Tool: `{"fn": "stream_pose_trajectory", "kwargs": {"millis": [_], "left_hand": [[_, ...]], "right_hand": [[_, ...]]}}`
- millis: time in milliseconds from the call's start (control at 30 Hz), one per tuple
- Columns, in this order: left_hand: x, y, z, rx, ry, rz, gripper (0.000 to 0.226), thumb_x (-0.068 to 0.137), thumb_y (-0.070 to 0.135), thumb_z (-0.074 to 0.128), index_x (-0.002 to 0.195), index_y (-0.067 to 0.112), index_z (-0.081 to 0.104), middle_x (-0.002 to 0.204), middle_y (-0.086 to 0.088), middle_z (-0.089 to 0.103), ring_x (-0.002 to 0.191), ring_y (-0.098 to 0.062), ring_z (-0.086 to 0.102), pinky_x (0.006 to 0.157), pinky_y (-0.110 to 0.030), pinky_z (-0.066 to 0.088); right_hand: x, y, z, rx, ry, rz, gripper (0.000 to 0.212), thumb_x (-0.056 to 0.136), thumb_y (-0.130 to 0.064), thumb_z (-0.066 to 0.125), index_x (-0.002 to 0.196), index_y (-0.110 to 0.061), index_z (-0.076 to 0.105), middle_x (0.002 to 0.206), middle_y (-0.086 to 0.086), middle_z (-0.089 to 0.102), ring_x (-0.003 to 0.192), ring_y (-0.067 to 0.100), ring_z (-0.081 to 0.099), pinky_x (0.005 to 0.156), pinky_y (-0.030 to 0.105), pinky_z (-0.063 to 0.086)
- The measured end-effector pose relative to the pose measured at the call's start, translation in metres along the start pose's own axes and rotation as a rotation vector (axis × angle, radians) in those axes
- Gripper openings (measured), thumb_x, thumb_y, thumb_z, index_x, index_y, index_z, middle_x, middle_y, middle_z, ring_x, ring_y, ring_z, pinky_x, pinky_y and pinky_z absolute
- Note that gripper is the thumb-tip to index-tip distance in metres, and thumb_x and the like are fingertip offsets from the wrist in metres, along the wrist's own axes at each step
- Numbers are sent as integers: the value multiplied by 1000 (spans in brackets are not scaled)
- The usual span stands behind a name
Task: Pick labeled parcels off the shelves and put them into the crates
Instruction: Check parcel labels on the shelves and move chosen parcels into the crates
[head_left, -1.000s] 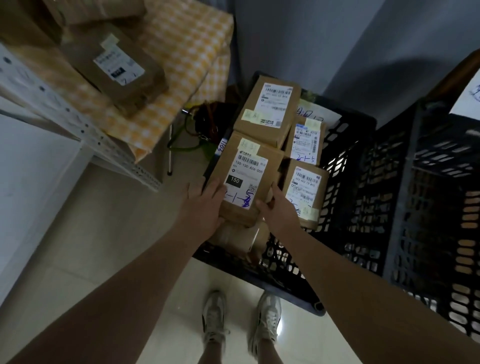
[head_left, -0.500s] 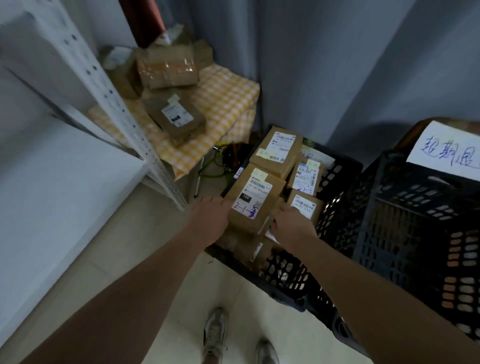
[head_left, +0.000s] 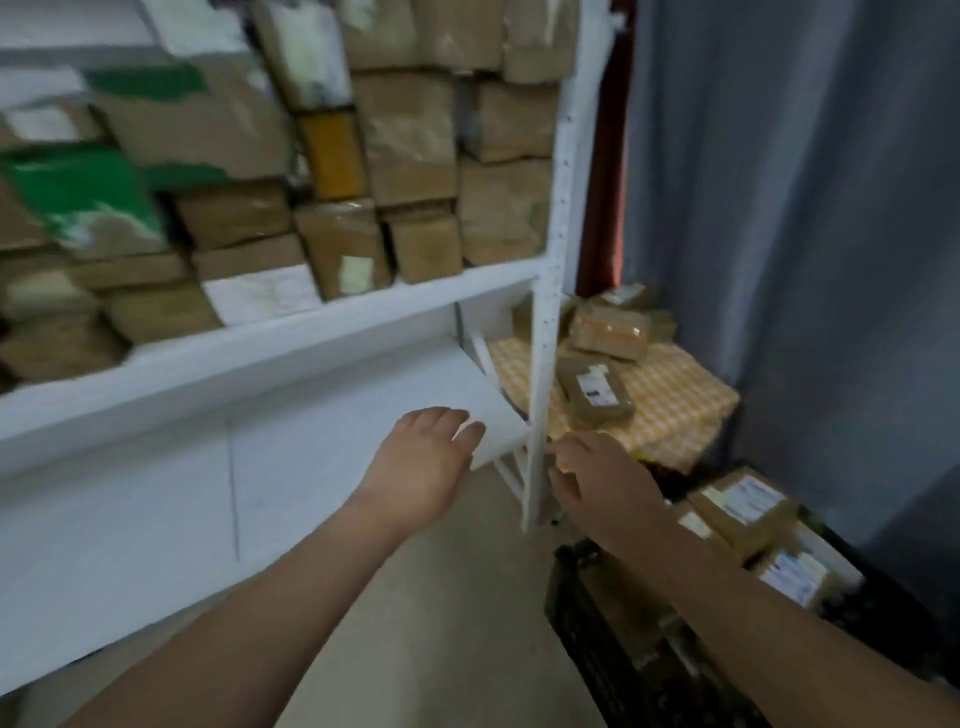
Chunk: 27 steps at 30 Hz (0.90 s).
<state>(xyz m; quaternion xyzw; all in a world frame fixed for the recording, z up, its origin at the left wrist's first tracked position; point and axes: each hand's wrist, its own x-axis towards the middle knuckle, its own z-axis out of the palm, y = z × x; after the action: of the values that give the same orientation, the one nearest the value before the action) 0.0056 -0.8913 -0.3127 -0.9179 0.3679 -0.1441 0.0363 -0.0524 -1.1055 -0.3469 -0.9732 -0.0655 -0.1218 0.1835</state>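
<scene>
Parcels (head_left: 410, 171) of brown cardboard crowd the upper shelf (head_left: 270, 338), stacked right out to its front edge and to the right-hand upright (head_left: 543, 364); motion blur hides their labels. They lie above and ahead of both hands. The left hand (head_left: 421, 467), empty with fingers loosely spread, hovers by the bare lower shelf's right front corner and looks nearer the stack. The right hand (head_left: 602, 483), also empty and loosely open, sits just past the upright. Below it, the black crate (head_left: 597, 613) already carries labelled boxes (head_left: 743, 506). More boxes rest on a checkered cloth (head_left: 670, 400) beyond.
</scene>
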Motion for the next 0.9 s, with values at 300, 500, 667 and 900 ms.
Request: {"fn": "stream_pose_trajectory", "kwargs": {"millis": [300,500,667,900], "left_hand": [[-133,-126,-93,122,202,-328,45,62,16,84,104,10,69,103,-10,70,89,-30,67,75,-38,54],[-226,-232,-116,210,275,-458,33,78,24,67,108,11,65,103,-9,67,88,-32,64,74,-38,51],[-292,-321,-129,232,266,-550,38,84,34,44,107,14,65,103,-7,66,91,-29,63,74,-37,51],[-297,-421,-123,223,265,-544,38,83,30,63,115,9,61,118,-13,61,102,-34,60,82,-42,50]], "right_hand": [[80,-203,14,161,256,-339,24,86,-18,63,108,-11,69,107,5,69,98,26,64,81,38,54],[113,-350,48,266,326,-474,27,80,-17,58,102,-9,70,100,5,69,90,27,65,73,36,55],[139,-449,86,303,352,-487,27,81,-20,57,102,-10,71,103,4,69,94,25,64,78,28,45],[197,-524,120,335,313,-435,32,84,-19,57,113,-9,67,118,7,63,108,26,60,84,35,49]]}}
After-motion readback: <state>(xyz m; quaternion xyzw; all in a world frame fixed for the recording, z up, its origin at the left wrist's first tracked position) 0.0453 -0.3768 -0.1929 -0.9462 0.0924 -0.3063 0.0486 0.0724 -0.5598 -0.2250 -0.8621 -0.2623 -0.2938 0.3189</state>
